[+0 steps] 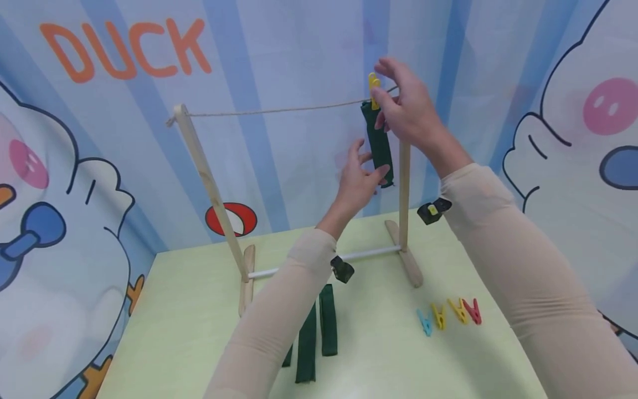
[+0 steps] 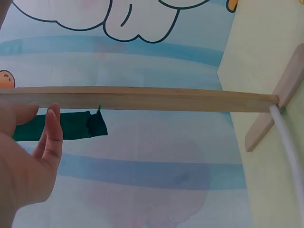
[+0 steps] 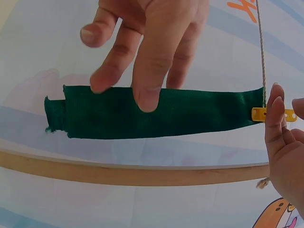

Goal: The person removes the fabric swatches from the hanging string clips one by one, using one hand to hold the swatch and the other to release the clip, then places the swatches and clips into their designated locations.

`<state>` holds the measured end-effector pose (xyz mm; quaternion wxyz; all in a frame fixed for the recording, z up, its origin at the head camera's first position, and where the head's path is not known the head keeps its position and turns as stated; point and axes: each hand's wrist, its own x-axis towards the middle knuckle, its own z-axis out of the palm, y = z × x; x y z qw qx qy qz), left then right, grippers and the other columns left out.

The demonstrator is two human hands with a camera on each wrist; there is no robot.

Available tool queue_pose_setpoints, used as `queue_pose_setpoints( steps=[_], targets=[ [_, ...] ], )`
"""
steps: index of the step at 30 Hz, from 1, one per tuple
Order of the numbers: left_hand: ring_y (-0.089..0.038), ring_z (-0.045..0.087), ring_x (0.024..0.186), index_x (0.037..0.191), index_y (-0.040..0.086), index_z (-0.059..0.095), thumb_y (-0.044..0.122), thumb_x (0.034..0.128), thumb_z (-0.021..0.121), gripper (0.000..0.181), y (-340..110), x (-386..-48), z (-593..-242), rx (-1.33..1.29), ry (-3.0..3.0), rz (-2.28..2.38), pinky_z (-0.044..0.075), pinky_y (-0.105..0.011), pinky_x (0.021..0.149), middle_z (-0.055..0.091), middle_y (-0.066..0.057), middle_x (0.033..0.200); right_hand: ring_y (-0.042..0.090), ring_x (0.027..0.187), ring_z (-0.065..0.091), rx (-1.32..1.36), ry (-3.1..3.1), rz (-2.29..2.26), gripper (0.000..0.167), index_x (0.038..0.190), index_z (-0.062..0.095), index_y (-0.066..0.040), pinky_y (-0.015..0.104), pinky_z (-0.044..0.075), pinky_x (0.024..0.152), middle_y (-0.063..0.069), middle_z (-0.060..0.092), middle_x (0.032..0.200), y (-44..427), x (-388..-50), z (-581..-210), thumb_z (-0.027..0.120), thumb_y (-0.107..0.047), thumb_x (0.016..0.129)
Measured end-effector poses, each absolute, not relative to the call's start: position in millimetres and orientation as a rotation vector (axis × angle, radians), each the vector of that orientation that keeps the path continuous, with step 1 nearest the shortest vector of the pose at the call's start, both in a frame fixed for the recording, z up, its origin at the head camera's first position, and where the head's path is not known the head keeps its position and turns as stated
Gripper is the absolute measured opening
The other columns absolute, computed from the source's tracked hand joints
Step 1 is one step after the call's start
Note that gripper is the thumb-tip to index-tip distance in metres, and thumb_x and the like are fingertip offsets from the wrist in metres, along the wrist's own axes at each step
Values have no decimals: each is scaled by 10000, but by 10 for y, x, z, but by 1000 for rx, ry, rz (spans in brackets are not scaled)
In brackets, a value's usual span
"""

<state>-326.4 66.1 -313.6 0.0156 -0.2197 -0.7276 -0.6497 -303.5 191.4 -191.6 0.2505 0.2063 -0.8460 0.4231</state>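
A dark green fabric strip [image 1: 380, 147] hangs folded over the thin rope near its right end. A yellow clothespin [image 1: 372, 83] clips its top to the rope. My right hand [image 1: 408, 111] is at the clothespin, its thumb and index finger spread apart beside it. Lower down, my left hand [image 1: 356, 180] lies lightly against the strip with loose fingers, not closed round it. In the right wrist view, the left fingertips touch the strip [image 3: 114, 114], whose two free ends hang at slightly different lengths.
The rope [image 1: 279, 110] spans a wooden frame [image 1: 211, 188] with two posts and a white bottom bar [image 1: 374, 253]. More green strips [image 1: 328, 321] lie on the table [image 1: 189, 310], partly behind my left sleeve. Blue, yellow and red clothespins [image 1: 439, 317] lie at right.
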Motion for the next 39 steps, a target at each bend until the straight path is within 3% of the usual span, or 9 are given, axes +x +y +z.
queue_pose_setpoints(
  steps=[8, 18, 26, 32, 35, 39],
  targets=[
    [-184, 714, 838, 1528, 169, 307, 109, 997, 627, 624, 733, -3302, -3124, -596, -2177, -2214, 579, -315, 679, 561, -107, 1377, 246, 676, 594, 569, -2292, 1222, 563, 1575, 272, -154, 275, 496, 614, -11, 381, 1565, 1889, -3087, -1926, 479, -271, 1064],
    [-188, 706, 926, 1300, 11, 562, 71, 1003, 602, 306, 769, -3351, -3168, -589, -2168, -2150, 575, -288, 721, 671, -147, 1170, 246, 690, 583, 540, -2317, 1176, 523, 1568, 291, -115, 270, 493, 629, 41, 398, 1538, 1835, -3112, -1958, 416, -266, 1083],
    [-168, 714, 905, 1192, 20, 617, 142, 1023, 583, 211, 733, -3310, -3149, -597, -2176, -2078, 571, -280, 726, 696, -110, 1127, 213, 676, 560, 530, -2288, 1120, 474, 1537, 351, -66, 266, 476, 633, 86, 481, 1436, 1788, -3164, -2011, 360, -244, 1098],
    [-157, 712, 912, 1169, 39, 627, 170, 1042, 549, 199, 701, -3326, -3189, -633, -2177, -2067, 568, -281, 730, 695, -72, 1102, 227, 677, 539, 531, -2267, 1116, 414, 1469, 449, -73, 278, 450, 610, 81, 521, 1294, 1785, -3185, -2025, 399, -233, 1090],
    [-152, 714, 913, 1136, 41, 629, 177, 1048, 537, 186, 682, -3336, -3229, -642, -2178, -2062, 565, -280, 733, 694, -69, 1096, 213, 805, 572, 513, -2276, 1104, 377, 1419, 486, -58, 279, 493, 717, 88, 514, 1295, 1786, -3186, -2041, 432, -219, 1082],
    [-174, 724, 889, 1068, 29, 636, 166, 1044, 544, 167, 679, -3333, -3251, -632, -2152, -2057, 573, -365, 762, 709, -92, 1065, 204, 957, 586, 480, -2259, 1092, 331, 1353, 533, -27, 310, 516, 853, 100, 522, 1319, 1782, -3191, -2050, 474, -184, 1068]
  ],
)
